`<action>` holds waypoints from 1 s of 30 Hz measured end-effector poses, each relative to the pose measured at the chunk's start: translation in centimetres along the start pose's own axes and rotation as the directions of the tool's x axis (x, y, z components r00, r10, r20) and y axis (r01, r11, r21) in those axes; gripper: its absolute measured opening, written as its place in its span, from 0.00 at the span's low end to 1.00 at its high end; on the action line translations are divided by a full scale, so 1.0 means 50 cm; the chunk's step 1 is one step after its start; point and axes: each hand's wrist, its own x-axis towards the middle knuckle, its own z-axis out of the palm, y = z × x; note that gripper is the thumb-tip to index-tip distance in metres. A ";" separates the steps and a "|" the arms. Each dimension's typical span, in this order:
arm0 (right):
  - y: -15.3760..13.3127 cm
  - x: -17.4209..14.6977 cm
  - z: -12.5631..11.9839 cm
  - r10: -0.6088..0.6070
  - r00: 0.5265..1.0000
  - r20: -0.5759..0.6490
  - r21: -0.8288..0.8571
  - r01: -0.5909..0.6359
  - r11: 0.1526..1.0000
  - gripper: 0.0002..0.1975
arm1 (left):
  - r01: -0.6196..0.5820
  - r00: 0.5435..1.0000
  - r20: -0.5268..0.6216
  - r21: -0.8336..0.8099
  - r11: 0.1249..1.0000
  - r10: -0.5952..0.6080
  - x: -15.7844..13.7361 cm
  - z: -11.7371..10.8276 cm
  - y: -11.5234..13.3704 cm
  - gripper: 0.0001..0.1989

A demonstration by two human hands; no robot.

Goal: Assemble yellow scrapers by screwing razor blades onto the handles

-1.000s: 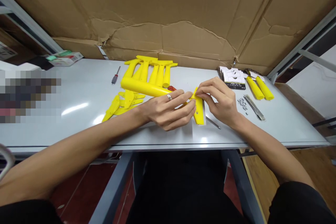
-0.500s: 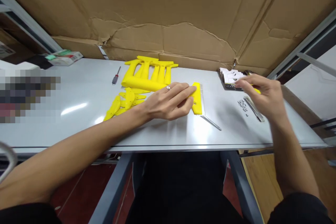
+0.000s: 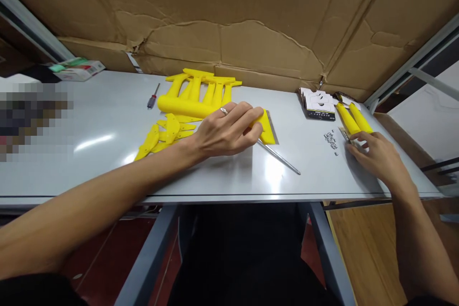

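My left hand [image 3: 229, 129], a ring on one finger, grips a yellow scraper [image 3: 268, 133]. A thin metal blade lies along the scraper head's right edge. The scraper's handle is hidden under the palm. From beneath this hand a screwdriver's metal shaft [image 3: 281, 157] sticks out to the right; its handle is hidden. At the right of the table my right hand [image 3: 380, 155] has its fingers curled with thumb and fingertips closed on the flat metal blades [image 3: 344, 135], which it partly covers. Small screws [image 3: 330, 140] lie in a loose pile beside that hand.
Several yellow scraper bodies [image 3: 195, 88] lie behind my left hand. Flat yellow plates [image 3: 168, 131] are piled left of it. A small screwdriver [image 3: 153, 98] lies farther left. White-and-black cards [image 3: 319, 103] and two yellow handles [image 3: 347, 117] sit back right. Cardboard [image 3: 222, 38] lines the back.
My right hand has come down and right onto the metal blades. The two yellow handles behind it now show. My left hand still holds the scraper, whose blade edge shows more plainly.
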 end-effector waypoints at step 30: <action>-0.091 0.216 0.007 -0.206 0.879 0.430 0.453 -0.013 0.891 0.28 | -0.023 1.000 0.019 -0.041 0.999 0.024 0.006 0.000 0.002 0.09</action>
